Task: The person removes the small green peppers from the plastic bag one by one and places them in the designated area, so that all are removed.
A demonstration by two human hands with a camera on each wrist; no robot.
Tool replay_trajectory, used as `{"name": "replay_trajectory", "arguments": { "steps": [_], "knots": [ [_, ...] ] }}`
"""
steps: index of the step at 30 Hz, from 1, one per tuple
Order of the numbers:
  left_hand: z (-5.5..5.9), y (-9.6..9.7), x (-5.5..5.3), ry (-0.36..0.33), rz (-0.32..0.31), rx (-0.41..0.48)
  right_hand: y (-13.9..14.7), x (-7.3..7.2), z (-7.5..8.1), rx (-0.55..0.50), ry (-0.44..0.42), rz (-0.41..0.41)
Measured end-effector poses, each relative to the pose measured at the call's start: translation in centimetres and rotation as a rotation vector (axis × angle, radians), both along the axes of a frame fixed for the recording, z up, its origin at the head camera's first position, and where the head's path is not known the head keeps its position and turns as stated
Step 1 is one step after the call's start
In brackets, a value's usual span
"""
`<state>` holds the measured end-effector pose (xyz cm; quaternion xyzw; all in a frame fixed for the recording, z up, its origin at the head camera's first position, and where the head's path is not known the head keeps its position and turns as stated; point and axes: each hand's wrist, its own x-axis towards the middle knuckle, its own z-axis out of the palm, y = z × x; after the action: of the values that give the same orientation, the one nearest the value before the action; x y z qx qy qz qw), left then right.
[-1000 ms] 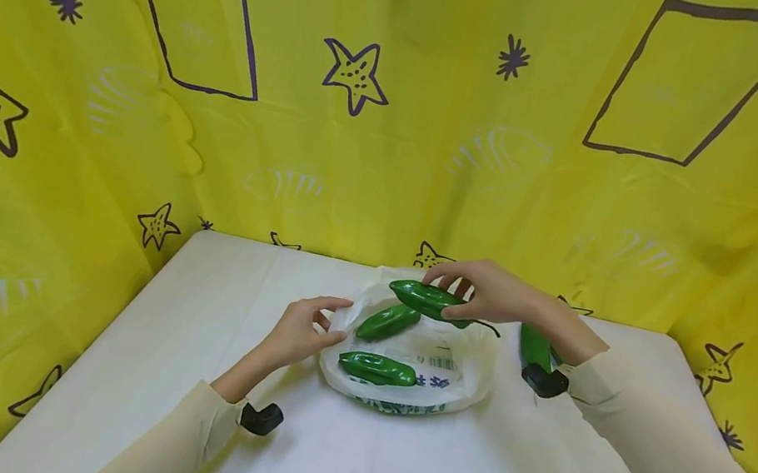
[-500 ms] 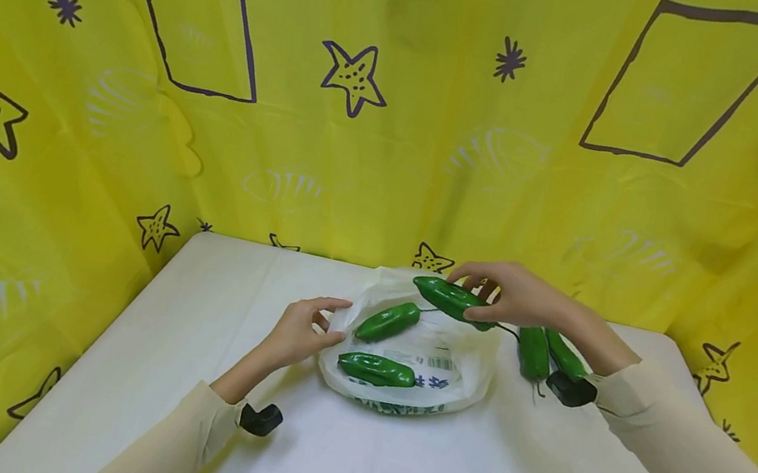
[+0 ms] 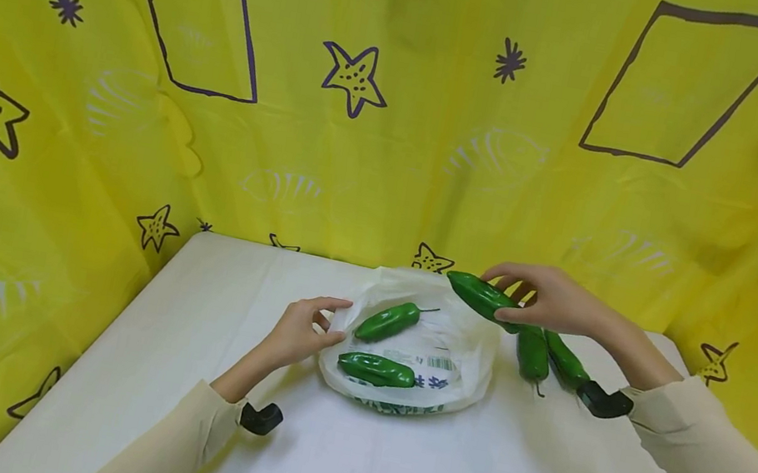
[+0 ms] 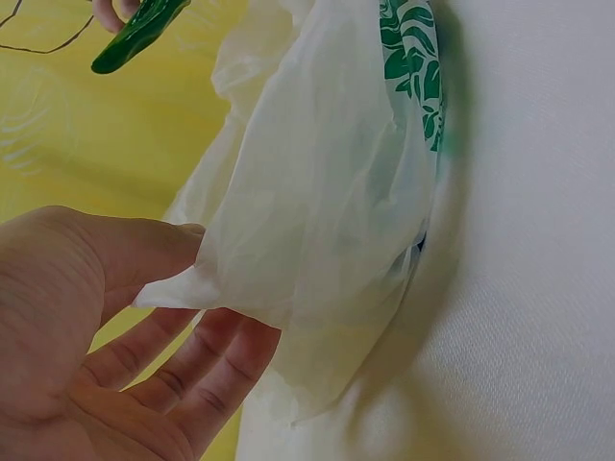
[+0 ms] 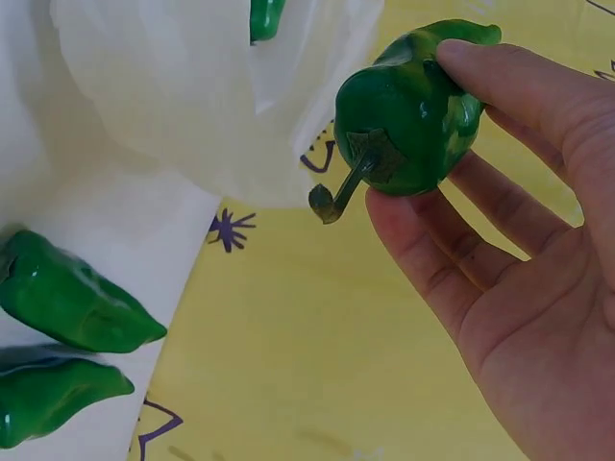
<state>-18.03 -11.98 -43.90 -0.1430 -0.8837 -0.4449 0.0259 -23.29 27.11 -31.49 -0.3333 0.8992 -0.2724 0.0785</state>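
Note:
A white plastic bag [image 3: 478,364] lies spread wide at its mouth, with two green peppers [image 3: 388,322] inside it. At its left rim my left hand [image 3: 294,331] pinches the thin plastic between thumb and fingers, as the left wrist view shows closely. My right hand [image 3: 551,299] grips another green pepper [image 5: 404,110] above the table, just past the bag's right rim. Its curved stem faces the right wrist camera, and its tip points left toward the bag in the head view.
Two more green peppers [image 3: 532,353] lie side by side on the white table [image 3: 338,466], right of the bag and below my right hand. A yellow curtain [image 3: 392,163] with printed stars hangs along the back and sides.
My right hand has moved to the right with its pepper, from over the bag to beyond its right rim. The left hand and the two peppers in the bag have stayed put.

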Motion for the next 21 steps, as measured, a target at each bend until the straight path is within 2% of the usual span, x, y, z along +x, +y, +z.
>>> {"name": "replay_trajectory", "arguments": {
  "steps": [9,21],
  "knots": [
    [0.0,0.1,0.0,0.002,-0.007,0.001,2.4,0.4,-0.1,-0.013,0.030,-0.060],
    [-0.2,0.0,0.0,-0.007,0.002,0.034,5.6,1.0,-1.6,-0.045,0.064,-0.113]
  ]
}}
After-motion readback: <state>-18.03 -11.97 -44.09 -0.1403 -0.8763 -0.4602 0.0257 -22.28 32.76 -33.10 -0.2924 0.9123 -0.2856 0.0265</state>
